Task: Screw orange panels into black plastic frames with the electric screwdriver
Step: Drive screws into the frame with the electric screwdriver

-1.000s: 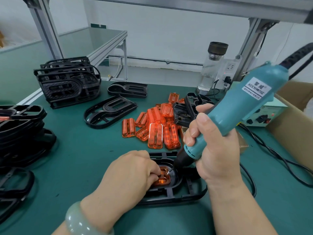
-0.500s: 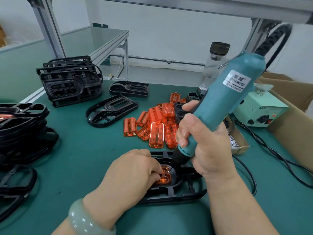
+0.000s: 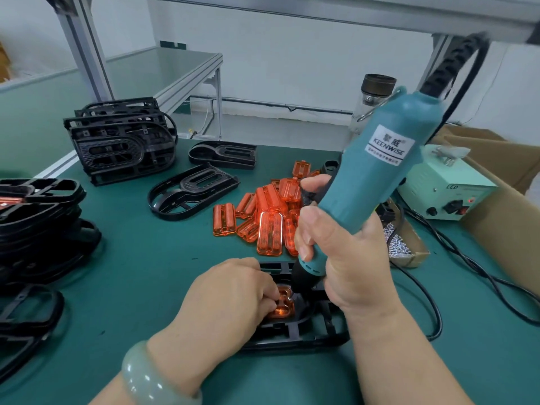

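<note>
Fastening an orange panel seated in a black frame at near centre: gripping the electric screwdriver in the right hand, pinning the panel under curled fingers of the left hand. Likely far from finished, judging by loose panels and bare frames beyond.

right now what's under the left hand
Under the left hand lies the black frame with an orange panel seated in it. Its fingers hold the panel's left part and hide it, along with the frame beneath.
</note>
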Available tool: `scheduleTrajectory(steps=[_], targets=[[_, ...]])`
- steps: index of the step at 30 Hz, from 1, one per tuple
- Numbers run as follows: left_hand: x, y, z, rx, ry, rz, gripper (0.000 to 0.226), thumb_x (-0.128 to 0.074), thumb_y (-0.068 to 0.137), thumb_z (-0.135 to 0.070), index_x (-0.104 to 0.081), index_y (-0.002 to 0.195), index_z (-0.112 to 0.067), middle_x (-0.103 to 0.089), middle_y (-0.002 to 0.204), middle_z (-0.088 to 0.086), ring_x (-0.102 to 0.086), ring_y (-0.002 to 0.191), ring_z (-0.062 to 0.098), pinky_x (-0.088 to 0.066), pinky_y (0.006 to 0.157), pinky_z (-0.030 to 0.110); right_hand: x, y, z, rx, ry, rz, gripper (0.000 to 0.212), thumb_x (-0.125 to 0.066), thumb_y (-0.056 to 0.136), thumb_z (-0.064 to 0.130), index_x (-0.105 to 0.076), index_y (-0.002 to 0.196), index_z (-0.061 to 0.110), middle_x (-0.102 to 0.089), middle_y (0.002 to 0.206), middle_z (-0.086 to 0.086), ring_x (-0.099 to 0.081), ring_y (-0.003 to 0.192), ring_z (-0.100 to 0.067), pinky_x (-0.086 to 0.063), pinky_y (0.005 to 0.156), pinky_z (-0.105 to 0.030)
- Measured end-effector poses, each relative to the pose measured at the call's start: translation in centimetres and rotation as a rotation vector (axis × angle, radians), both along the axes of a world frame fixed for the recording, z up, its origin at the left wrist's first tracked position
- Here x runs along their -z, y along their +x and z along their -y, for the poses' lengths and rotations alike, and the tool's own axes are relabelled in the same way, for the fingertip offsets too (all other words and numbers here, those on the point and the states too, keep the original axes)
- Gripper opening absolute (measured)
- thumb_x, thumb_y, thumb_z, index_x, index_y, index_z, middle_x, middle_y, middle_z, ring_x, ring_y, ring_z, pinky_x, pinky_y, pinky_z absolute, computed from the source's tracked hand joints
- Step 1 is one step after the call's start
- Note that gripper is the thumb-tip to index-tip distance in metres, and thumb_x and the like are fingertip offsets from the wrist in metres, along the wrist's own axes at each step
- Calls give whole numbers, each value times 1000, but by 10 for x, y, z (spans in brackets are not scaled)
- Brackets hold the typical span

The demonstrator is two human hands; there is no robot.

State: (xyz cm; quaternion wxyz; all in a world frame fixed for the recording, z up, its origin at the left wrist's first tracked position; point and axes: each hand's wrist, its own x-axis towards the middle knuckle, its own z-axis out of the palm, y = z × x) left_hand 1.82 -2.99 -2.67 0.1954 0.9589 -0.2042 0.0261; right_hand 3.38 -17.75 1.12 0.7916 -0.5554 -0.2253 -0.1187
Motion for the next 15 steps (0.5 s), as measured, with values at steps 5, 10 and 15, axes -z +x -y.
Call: scheduleTrajectory(steps=[5,10,15], targets=[[1,0,1,-1,14,6,20,-53,89,-42,-63,106,-41,-48,93,-15,-49,96,5,-42,73,23,1,0,5,45,49,-44,21,-65,79,7,-64,96,19,-48,53,4,-44,41,-14,-40,48,-24],[1,1,1,8,14,13,20,-54,88,-41,-64,106,-41,-48,92,-16,-49,94,4,-41,73,23,-1,0,2,35,36,-60,29,-56,80,2,-64,72,29,-45,48,2,-42,38,-14,-38,46,-25],[1,3,0,15,11,10,19,-55,87,-41,-65,104,-40,-45,87,-17,-49,93,5,-36,70,22,-2,-1,2,43,40,-56,18,-57,80,2,-61,83,20,-48,51,3,-43,41,-14,-40,47,-25]])
